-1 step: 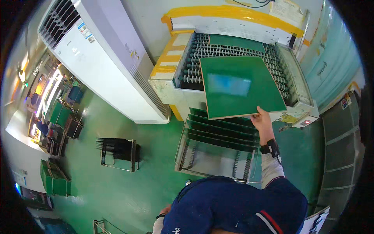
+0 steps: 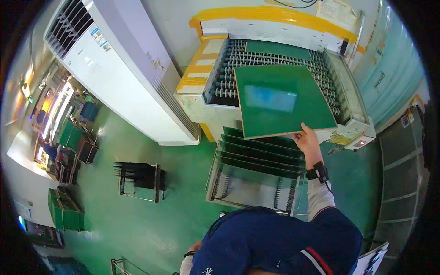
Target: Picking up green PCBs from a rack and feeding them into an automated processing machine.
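Observation:
A large green flat panel (image 2: 284, 101) with pale brown edges tilts over the near end of a roller conveyor (image 2: 227, 75). My right hand (image 2: 308, 140) grips the panel's near edge towards its right corner, thumb on top and fingers beneath. Further in on the rollers lies another green panel (image 2: 279, 49). Below the held panel stands a wire rack (image 2: 210, 185) with several dark green panels (image 2: 261, 160) upright in its far part. Down at my side is my left hand (image 2: 196, 246), mostly behind my body, its fingers hidden.
A tall white air conditioner (image 2: 119, 78) stands left of the conveyor. On the green floor to the left is a smaller rack (image 2: 159, 183) of dark panels. Grey panelled units (image 2: 401, 183) line the right side. People work at a lit bench (image 2: 57, 114) far left.
The held green panel and my right hand have shifted very slightly away from me, towards the conveyor. My left hand looks unchanged.

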